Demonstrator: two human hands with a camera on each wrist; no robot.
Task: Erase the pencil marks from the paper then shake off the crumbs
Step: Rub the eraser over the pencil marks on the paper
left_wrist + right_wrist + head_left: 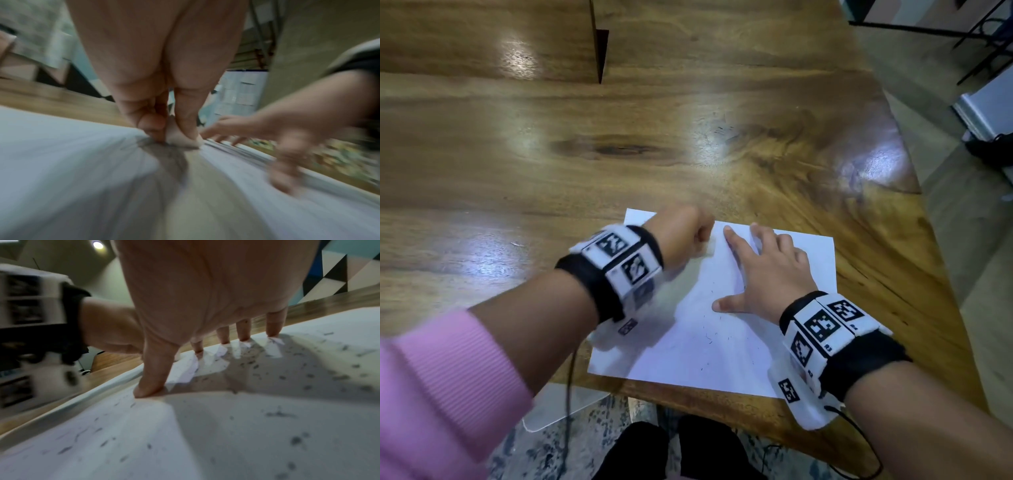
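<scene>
Lower centre of the head view: white paper (726,342) lies flat on the wooden desk (619,154), near its front edge, long axis running from bottom of frame up & slightly right. Left hand (681,233) is fisted over the sheet's upper left corner, thumb & fingers pinched tight on a small pale eraser (180,139) w/ its bottom face pressed to the paper; heavy blur in the left wrist view suggests mid-stroke rubbing. Right hand (767,270) lies flat w/ fingers spread & straight, tips & thumb pinning the sheet just right of the eraser. Dark crumbs (255,366) are scattered over the paper around & below the right hand, esp. toward the sheet's middle. Faint pencil traces may remain near the centre; too small to tell for sure. Key relation: eraser sits immediately left of the pinning fingers, so strokes probably run along the sheet's long axis beside them. Erasing looks in progress; shake-off not yet done, & the right hand is nearer the sheet's free right edge for lifting.
</scene>
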